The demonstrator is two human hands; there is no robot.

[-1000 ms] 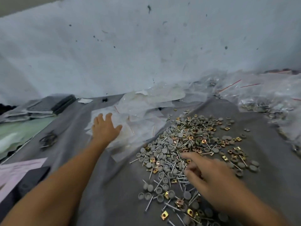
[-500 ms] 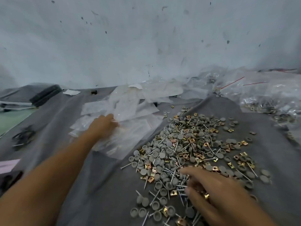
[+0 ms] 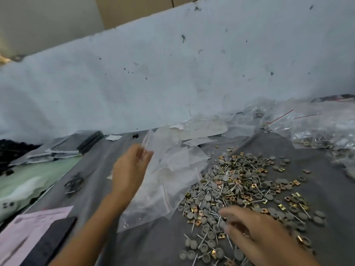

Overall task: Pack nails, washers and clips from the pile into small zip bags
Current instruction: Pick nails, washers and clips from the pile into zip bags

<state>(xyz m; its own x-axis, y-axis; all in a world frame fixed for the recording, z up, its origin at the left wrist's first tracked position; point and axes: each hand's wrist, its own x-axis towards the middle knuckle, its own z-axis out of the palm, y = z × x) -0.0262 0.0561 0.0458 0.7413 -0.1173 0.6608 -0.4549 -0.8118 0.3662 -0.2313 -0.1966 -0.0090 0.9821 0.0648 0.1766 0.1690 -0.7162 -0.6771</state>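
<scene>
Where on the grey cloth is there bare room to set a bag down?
Bare cloth lies below the empty zip bags, left of the hardware pile, and between that pile and the filled bags at right. Bags and pile are crowded.

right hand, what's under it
The right hand is over the pile's near edge: grey washers, nails and gold clips show around its fingers. What lies beneath the palm is covered.

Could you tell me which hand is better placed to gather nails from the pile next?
Right. The right hand rests on the pile; the left hand holds a clear zip bag up, off to the side.
</scene>
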